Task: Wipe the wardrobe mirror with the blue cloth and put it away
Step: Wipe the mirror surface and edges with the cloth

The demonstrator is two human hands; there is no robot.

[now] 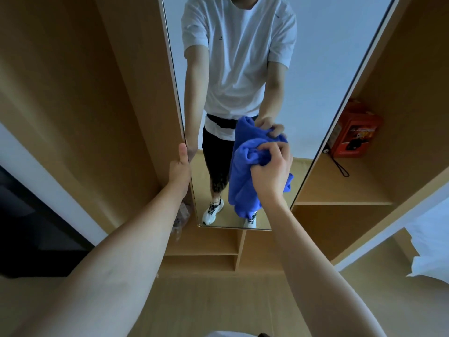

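Reaching forward from the bottom of the frame, two bare forearms lead up to the work: the right hand (271, 170), just right of centre, has its fingers (275, 148) curled tight into a bunch of the blue cloth (243, 181), which is pressed against the wardrobe mirror (315, 76) low on the glass, with a loose tail hanging down toward the mirror's bottom edge. The left hand (181, 166), left of centre, grips the mirror's left edge, thumb lying along the frame and the other fingers hidden behind it, seemingly steadying the panel. The step in hand looks like the wiping itself, at the lower middle of the glass; how much of the surface is already done cannot be told. The next move probably calls for keeping the cloth flat on the glass and sweeping it across or upward while the left hand holds the panel steady. Farther off, at right of the frame, an open wooden shelf (340, 188) carries an orange box (352, 135) with a black cord beside it; that shelf may serve for putting the cloth away later.
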